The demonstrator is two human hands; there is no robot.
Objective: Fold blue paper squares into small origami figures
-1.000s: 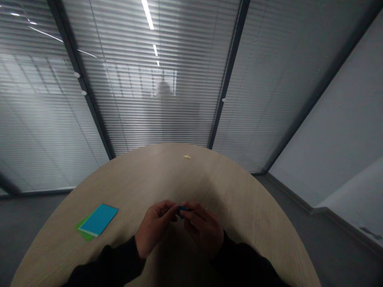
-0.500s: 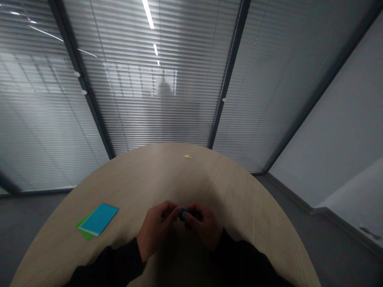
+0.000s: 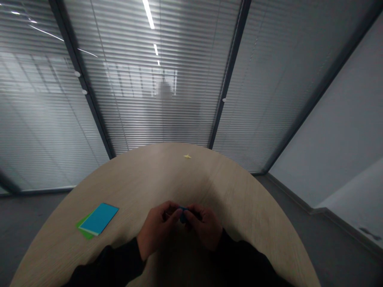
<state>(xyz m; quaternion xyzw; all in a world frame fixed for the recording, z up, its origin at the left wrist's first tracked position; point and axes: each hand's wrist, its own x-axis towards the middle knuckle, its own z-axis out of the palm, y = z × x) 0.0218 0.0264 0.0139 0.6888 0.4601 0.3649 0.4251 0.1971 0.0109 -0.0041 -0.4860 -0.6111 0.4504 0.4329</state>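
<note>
Both hands meet over the near part of a round, light wooden table (image 3: 239, 199). My left hand (image 3: 157, 231) and my right hand (image 3: 205, 229) pinch a small blue piece (image 3: 183, 214) between their fingertips; only a sliver of it shows, so I cannot make out its shape. Both sets of fingers are curled tight. Dark sleeves cover both forearms.
A stack of paper sheets, blue on top of green (image 3: 98, 219), lies on the table to the left. A small yellow folded star (image 3: 187, 156) sits near the far edge. Glass walls with blinds stand behind the table; grey floor lies to the right.
My hands have drawn slightly nearer to me and closed tighter around the blue piece, which shows less than before. Nothing else on the table has moved.
</note>
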